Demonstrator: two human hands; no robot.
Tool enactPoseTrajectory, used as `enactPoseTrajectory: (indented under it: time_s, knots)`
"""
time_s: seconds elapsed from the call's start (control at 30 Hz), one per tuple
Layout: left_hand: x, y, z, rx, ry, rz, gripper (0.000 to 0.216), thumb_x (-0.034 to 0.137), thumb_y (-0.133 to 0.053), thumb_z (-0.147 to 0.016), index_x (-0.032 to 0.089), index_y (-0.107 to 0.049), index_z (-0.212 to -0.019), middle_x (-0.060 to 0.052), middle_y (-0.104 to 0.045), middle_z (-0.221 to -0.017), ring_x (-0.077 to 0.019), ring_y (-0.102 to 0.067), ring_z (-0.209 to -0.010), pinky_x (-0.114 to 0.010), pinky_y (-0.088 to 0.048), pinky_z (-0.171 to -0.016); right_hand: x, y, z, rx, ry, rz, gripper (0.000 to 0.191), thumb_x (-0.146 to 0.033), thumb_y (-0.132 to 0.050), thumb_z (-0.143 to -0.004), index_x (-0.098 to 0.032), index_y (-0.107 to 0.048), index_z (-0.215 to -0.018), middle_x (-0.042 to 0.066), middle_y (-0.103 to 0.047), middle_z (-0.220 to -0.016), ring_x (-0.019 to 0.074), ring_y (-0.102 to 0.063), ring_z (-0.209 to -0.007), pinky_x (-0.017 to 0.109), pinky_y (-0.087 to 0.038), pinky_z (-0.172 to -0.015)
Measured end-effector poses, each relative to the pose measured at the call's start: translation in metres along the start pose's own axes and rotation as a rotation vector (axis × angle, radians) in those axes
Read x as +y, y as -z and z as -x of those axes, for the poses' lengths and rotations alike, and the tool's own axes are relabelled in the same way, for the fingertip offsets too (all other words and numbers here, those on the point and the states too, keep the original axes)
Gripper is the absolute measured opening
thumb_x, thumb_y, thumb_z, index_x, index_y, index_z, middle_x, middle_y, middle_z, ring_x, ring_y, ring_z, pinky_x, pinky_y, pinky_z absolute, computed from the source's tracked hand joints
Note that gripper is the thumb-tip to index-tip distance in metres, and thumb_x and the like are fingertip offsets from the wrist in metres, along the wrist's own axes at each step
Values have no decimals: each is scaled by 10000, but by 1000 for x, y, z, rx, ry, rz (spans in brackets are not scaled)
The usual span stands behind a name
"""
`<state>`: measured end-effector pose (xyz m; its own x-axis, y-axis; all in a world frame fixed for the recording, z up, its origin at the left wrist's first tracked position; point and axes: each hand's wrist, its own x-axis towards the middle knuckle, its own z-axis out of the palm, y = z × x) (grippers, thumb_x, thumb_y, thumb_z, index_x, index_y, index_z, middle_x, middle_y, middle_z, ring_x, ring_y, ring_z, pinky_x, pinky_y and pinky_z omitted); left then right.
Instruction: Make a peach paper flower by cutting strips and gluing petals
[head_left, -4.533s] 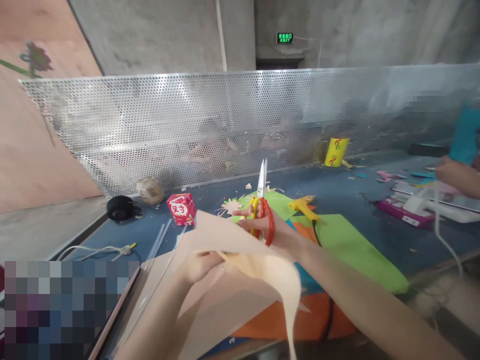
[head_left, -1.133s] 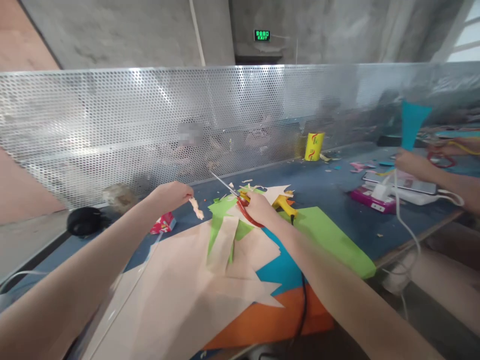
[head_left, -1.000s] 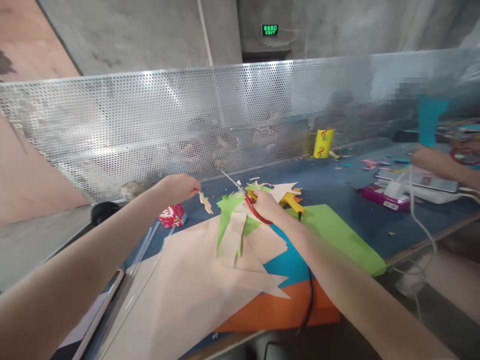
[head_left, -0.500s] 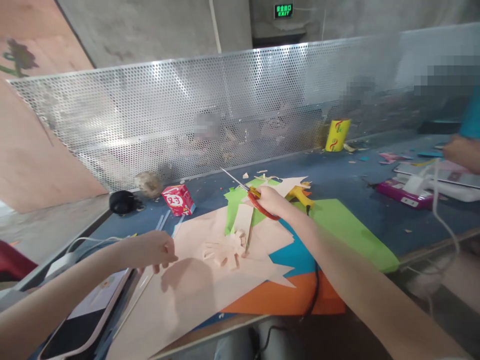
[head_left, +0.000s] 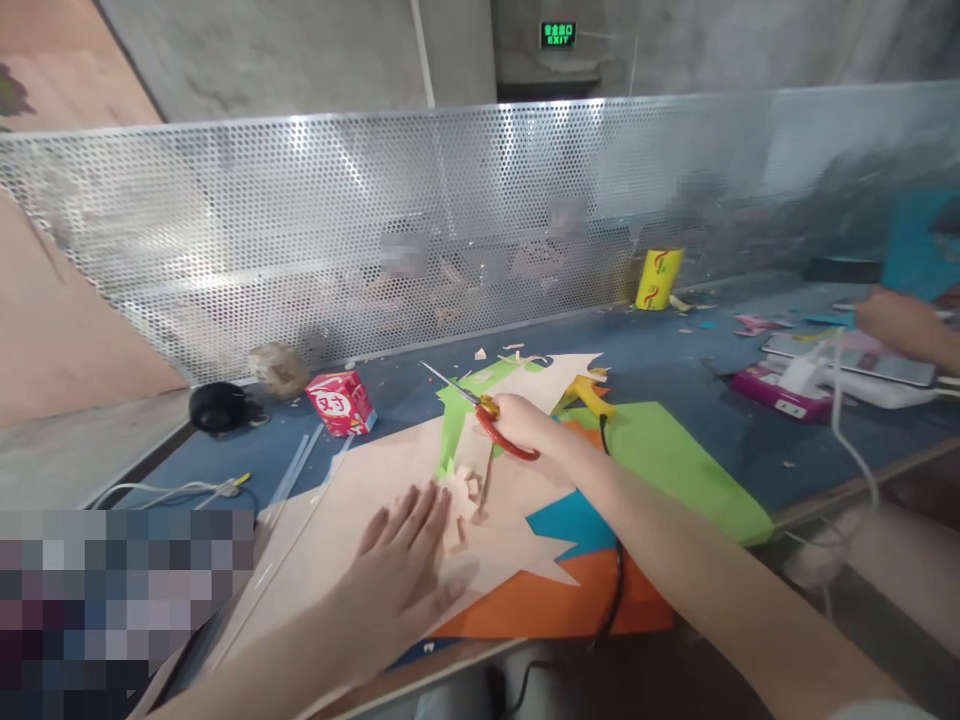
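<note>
My right hand [head_left: 519, 422] grips a pair of scissors [head_left: 504, 432] with red-orange and yellow handles, its blades pointing up and left. Fingers stretched out, my left hand [head_left: 409, 560] lies over the large pale pink paper [head_left: 300, 560] and partly covers a cut and curled pale paper flower [head_left: 466, 492]. A pale paper strip [head_left: 470, 445] runs up from the flower under the scissors. Green paper [head_left: 450, 420] lies beneath that strip. Just beyond my right wrist is a yellow glue gun [head_left: 589, 392] with a black cord.
Green [head_left: 690, 470], blue [head_left: 574, 525] and orange paper [head_left: 540, 600] lie layered at right. Clear glue sticks [head_left: 296, 470], a red box [head_left: 341, 403] and a black round object [head_left: 217, 407] stand left. Behind are a yellow roll [head_left: 660, 279] and perforated screen [head_left: 360, 220]. A co-worker's hand [head_left: 904, 325] is at right.
My left hand has moved right from the paper's left side onto the flower, its curled fingers now spread flat. My right hand still holds the scissors in about the same place. The view has shifted slightly.
</note>
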<state>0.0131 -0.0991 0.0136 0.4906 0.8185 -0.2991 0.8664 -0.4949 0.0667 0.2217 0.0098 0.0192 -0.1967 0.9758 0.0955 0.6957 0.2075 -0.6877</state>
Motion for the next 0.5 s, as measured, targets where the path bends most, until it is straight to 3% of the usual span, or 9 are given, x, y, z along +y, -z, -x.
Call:
enactPoseTrajectory:
  time_s: [0.07,0.13,0.2,0.3,0.4,0.5]
  knots:
    - [-6,-2,4,-4,-19,-2,664,533,-176,-878,181,-28,-1421,-82,-19,-1486,-293,-13,-1365,-542,-160,-1070,1,-3,-2,9,17,33,148,-299,-593,-767,-155,-580,-736,106,-677,-812,224,-631,-760,257,-429,-601]
    - [-19,0,7,46,-51,-39,522,405,-127,-920,254,-85,-1417,-66,-92,-1484,-279,-81,-1362,-539,-202,-1058,3,-6,-5,2,27,58,170,-306,-602,-781,-138,-600,-805,102,-670,-850,216,-625,-791,275,-449,-650]
    - [-36,4,10,170,-68,-141,487,396,-186,-921,305,-219,-1399,-70,-197,-1473,-315,-144,-1350,-581,-208,-1036,4,-8,-7,-15,28,78,219,-325,-591,-812,-127,-600,-902,77,-653,-892,184,-617,-800,300,-476,-694]
    - [-56,5,14,347,18,-212,497,436,-252,-903,268,-381,-1353,-129,-280,-1445,-389,-237,-1314,-625,-254,-984,6,-10,-10,-33,31,112,253,-333,-531,-871,-138,-575,-1025,56,-613,-993,161,-602,-852,349,-500,-745]
    - [-58,-5,16,461,68,-212,563,479,-271,-885,216,-327,-1380,-136,-282,-1446,-372,-237,-1325,-623,-215,-1005,7,-11,-11,-41,40,151,264,-317,-520,-880,-153,-558,-1084,66,-587,-1072,176,-591,-907,367,-501,-771]
    - [-47,-18,16,424,25,-155,558,477,-309,-869,218,-361,-1360,-98,-339,-1427,-313,-264,-1334,-594,-136,-1054,9,-14,-12,-51,61,177,271,-312,-520,-881,-159,-551,-1102,72,-577,-1100,181,-586,-927,374,-500,-782]
